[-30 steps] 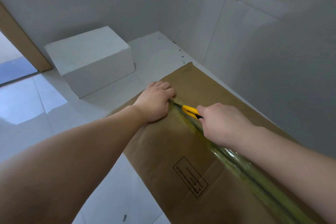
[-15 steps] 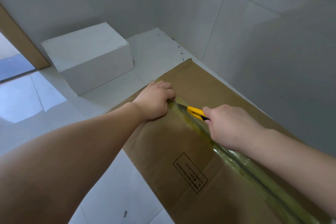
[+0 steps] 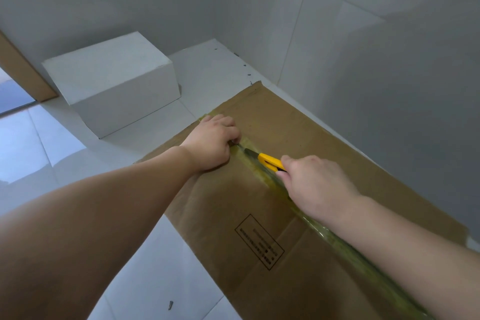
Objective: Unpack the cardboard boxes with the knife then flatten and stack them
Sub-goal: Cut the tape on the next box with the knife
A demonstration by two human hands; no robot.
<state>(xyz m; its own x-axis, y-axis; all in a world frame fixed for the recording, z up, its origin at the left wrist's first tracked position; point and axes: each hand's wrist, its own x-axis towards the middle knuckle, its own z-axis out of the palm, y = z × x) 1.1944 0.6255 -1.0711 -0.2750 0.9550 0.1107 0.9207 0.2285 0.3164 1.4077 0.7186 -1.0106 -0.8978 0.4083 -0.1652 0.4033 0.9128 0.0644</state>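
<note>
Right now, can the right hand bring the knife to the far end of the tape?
Probably not: the left hand rests on the tape just ahead of the knife that the right hand grips.

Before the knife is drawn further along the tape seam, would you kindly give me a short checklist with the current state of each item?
1. Right hand has a firm grip on the yellow utility knife: ok.
2. Blade lies along the taped seam of the brown cardboard box: ok.
3. Left hand steadies the box: ok, it presses on the cardboard at the seam's far end.
4. Left hand's fingers are away from the blade tip: not ok, they sit right beside it.
5. Tape cut through where the blade has passed: cannot tell.
6. White box stands apart from the work: ok.
</note>
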